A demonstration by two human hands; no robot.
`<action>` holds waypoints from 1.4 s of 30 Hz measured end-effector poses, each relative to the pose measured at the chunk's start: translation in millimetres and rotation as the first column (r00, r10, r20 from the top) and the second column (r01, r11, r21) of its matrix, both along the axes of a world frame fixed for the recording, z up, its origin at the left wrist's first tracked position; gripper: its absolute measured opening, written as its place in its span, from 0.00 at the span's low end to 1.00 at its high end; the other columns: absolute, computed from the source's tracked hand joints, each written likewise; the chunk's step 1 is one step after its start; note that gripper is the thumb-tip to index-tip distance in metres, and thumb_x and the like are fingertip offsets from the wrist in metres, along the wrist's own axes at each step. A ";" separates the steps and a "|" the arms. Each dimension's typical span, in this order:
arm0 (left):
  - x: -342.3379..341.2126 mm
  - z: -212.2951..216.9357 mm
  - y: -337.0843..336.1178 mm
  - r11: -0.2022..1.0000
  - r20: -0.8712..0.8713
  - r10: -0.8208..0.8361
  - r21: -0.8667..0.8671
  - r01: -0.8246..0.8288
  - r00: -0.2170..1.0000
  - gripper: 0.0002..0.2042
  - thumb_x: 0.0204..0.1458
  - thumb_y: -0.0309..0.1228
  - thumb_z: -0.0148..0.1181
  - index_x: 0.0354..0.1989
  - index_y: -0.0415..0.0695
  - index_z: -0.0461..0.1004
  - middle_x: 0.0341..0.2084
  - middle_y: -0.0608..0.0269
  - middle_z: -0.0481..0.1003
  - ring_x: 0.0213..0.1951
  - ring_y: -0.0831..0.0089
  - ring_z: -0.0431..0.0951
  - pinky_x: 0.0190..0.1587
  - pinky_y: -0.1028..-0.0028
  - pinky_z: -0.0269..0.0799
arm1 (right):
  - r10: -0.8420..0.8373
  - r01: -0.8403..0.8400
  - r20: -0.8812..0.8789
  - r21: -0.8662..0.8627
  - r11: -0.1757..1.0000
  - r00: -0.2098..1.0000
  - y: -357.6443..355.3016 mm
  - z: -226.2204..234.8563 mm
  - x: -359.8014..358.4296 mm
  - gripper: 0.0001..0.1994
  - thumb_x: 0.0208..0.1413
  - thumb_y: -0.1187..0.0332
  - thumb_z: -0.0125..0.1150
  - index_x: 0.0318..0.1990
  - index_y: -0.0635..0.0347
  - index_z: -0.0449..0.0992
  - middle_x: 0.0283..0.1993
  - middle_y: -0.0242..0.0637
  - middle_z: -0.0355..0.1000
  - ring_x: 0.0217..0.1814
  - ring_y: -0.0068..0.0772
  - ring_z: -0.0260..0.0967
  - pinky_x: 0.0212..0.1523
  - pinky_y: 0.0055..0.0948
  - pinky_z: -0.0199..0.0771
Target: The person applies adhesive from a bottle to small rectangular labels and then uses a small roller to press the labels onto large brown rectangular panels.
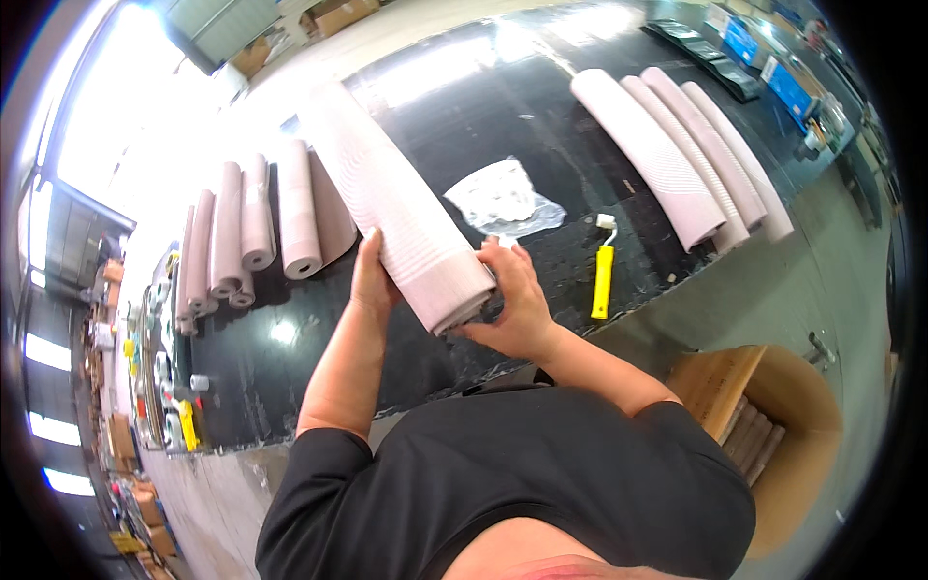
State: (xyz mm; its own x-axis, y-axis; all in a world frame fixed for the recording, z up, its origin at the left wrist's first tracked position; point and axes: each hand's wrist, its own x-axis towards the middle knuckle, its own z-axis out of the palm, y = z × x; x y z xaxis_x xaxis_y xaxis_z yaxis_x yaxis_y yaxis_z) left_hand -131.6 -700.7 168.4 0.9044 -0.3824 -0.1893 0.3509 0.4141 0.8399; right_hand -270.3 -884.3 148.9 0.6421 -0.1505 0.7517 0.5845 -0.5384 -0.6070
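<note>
A thick pale-pink roll of sheet material (406,222) with fine wavy lines is tilted up over the dark table, its near end toward me. My left hand (373,275) presses along the roll's left side, with part of the fingers hidden behind it. My right hand (515,304) curls round the near end, fingers on the right side and thumb by the end's rim. Just beyond my right hand lies a clear plastic bag with white contents (503,198). To the right of that hand, a small roller with a yellow handle (602,280) rests on the table.
Several pink rolls (298,208) lie at the left of the black table (290,372); several more (667,159) lie at the right. An open cardboard box (797,425) holding rolls stands on the floor at right. Blue boxes (788,92) sit at the far right.
</note>
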 end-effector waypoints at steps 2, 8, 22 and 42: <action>-13.0 -30.8 34.2 1.000 -0.105 0.013 -0.011 -0.014 0.994 0.32 0.55 0.47 0.55 0.62 0.36 0.62 0.55 0.48 0.71 0.56 0.55 0.72 0.62 0.57 0.65 | 0.096 -0.128 -0.295 -0.090 0.988 0.951 24.7 -10.8 -8.5 0.58 0.29 0.61 0.83 0.69 0.66 0.50 0.60 0.53 0.66 0.62 0.56 0.63 0.63 0.51 0.57; -30.2 -112.0 79.0 0.983 -0.236 -0.043 -0.184 -0.001 0.971 0.31 0.55 0.46 0.55 0.61 0.34 0.62 0.55 0.46 0.71 0.55 0.55 0.73 0.61 0.57 0.66 | 0.047 -0.180 -0.586 -0.170 0.969 0.809 71.9 -30.4 -19.6 0.53 0.32 0.48 0.77 0.67 0.63 0.58 0.61 0.52 0.65 0.66 0.57 0.58 0.67 0.58 0.46; -17.1 -101.2 80.4 0.330 0.704 -0.228 0.706 -0.626 0.673 0.33 0.54 0.44 0.61 0.63 0.38 0.61 0.60 0.39 0.63 0.63 0.51 0.62 0.65 0.59 0.58 | 0.042 -0.221 -0.343 -0.500 0.837 0.938 99.9 -79.8 -27.6 0.30 0.36 0.70 0.69 0.53 0.41 0.77 0.57 0.55 0.63 0.65 0.63 0.59 0.58 0.46 0.70; -15.9 -19.9 20.0 -0.396 -0.106 -0.428 0.915 -0.081 0.898 0.52 0.44 0.47 0.66 0.73 0.41 0.40 0.73 0.50 0.37 0.71 0.38 0.39 0.59 0.39 0.64 | -0.072 -0.102 -0.874 -0.137 0.985 0.480 60.0 -106.8 14.5 0.33 0.55 0.65 0.53 0.68 0.66 0.54 0.45 0.61 0.74 0.49 0.59 0.72 0.52 0.47 0.70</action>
